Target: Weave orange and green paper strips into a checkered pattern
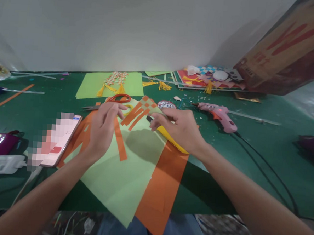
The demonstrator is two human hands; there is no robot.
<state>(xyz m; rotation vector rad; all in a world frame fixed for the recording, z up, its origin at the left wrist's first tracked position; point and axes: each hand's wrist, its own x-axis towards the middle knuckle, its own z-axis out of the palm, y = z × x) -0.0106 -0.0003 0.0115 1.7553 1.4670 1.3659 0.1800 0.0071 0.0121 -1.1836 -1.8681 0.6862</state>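
Observation:
My right hand (181, 124) is closed around a yellow box cutter (171, 139) with a black end. Its fingers also meet the edge of a small woven piece (144, 104) of orange and green paper strips, with loose orange ends hanging off; whether they grip it is hard to see. My left hand (106, 123), fingers loosely bent and apart, hovers left of the weave with nothing visible in it. Below lie a large light green sheet (121, 175), a single orange strip (120, 140) and an orange sheet (166, 185). Orange-handled scissors (119, 98) rest behind my left hand.
A pink glue gun (218, 114) with a trailing cord lies right. Left are a phone (65, 136) and a white charger (5, 164). A round tray of sequins (167, 104) sits behind my right hand. Tasselled woven crafts (116, 79) and a paper bag (286, 51) stand at the back.

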